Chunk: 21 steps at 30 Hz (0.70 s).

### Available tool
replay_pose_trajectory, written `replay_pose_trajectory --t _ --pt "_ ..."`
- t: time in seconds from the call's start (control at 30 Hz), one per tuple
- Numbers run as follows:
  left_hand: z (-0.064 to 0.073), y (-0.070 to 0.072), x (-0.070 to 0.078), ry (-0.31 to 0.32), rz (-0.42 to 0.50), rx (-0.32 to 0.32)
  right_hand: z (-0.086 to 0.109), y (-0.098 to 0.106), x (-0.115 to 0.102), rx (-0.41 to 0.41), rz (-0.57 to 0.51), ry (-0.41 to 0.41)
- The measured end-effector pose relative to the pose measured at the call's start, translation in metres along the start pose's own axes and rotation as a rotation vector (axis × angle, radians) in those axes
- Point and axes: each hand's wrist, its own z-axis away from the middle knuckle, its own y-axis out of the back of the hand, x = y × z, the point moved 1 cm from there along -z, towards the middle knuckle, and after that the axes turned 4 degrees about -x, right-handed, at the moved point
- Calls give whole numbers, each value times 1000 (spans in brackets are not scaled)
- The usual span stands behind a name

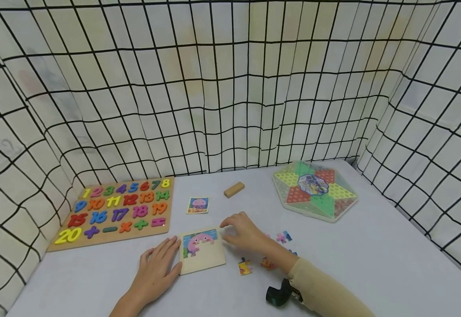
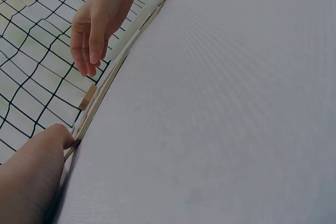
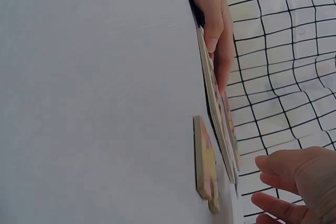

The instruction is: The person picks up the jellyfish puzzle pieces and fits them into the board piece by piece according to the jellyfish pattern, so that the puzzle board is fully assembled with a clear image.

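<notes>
A square wooden puzzle tray (image 1: 210,259) lies on the white table, with a pink cartoon picture filled in across its upper part and bare wood below. My left hand (image 1: 157,270) rests at its left edge, fingers extended. Just off the tray's right edge hovers my right hand (image 1: 246,233), its fingers loosely bent; in the left wrist view the right hand (image 2: 100,24) shows nothing between the fingers. Loose jigsaw pieces lie under and beside the right forearm, among them a yellow one (image 1: 245,267), a red-orange one (image 1: 267,263) and a pink-and-blue one (image 1: 283,237).
Behind the tray are a small picture card (image 1: 198,205) and a wooden block (image 1: 234,189). A number board (image 1: 123,237) lies at left, a hexagonal checkers-style game board (image 1: 313,189) at back right. Black netting (image 1: 248,79) encloses the table's back and sides.
</notes>
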Motion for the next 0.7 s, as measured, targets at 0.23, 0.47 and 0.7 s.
replay_pose_trajectory --t 0.23,0.47,0.7 --pt "0 0 0 5 5 -6 12 8 14 0 3 -23" --pt "-2 0 -1 3 6 -8 24 16 29 5 22 -28" --pt "-2 -1 0 3 3 -10 36 16 45 5 34 -12"
